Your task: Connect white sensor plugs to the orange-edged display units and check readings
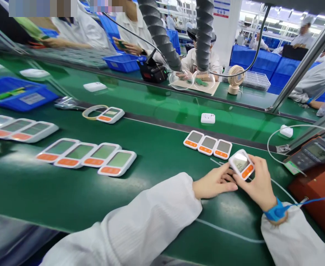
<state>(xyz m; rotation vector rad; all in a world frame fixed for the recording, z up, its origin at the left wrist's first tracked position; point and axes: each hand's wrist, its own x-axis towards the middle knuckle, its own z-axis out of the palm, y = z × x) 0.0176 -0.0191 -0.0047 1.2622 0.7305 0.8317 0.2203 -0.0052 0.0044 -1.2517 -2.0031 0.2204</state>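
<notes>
A small white digital meter (240,162) with a grey screen and orange buttons is tilted in my right hand (262,183), fingers and thumb closed on its right and lower edges. My left hand (214,181) is beside its lower left edge. The fingers are apart, and the index fingertip seems to touch the casing. A blue wrist strap (276,210) circles my right wrist. Just left of the held meter, three similar meters (207,145) lie in a touching row. Farther left is a row of several more meters (87,157) with greenish screens.
An orange-red box (314,184) with a grey instrument (319,149) stands at right, white cable looping nearby. White plug-like units (208,118) lie on the green belt (162,111). A tape roll (93,112) and blue bin (24,98) are left. Co-workers sit opposite.
</notes>
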